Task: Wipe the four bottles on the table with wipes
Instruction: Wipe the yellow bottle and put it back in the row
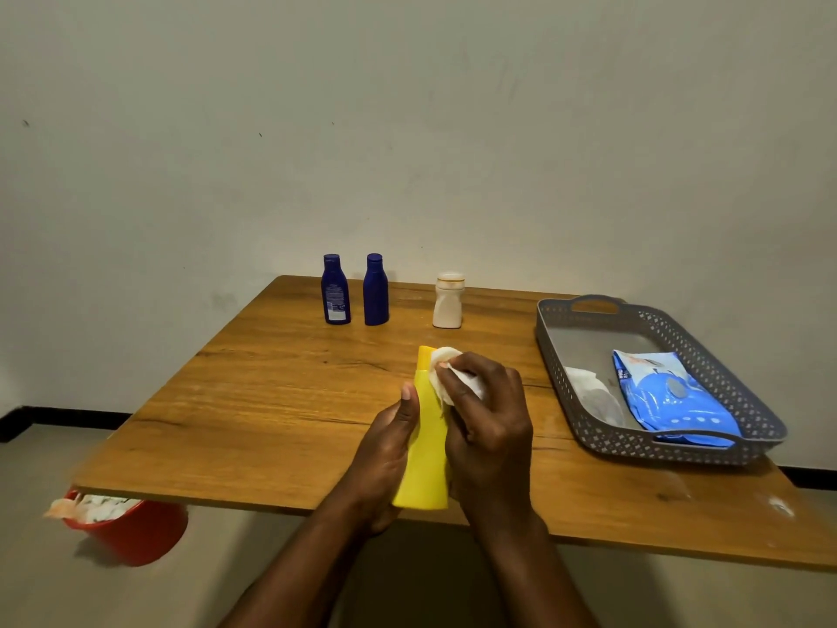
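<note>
A yellow bottle (425,446) is held tilted above the table's near edge, cap pointing away from me. My left hand (385,455) grips its lower body from the left. My right hand (489,428) presses a white wipe (446,369) against the bottle's neck and shoulder. At the back of the wooden table (271,401) stand two dark blue bottles (335,290) (376,290) side by side, and a small white bottle (448,301) to their right.
A grey perforated tray (589,305) at the right holds a blue pack of wipes (670,396) and a loose white wipe (593,392). A red bin (136,532) with used wipes sits on the floor under the table's left corner. A wall stands behind the table.
</note>
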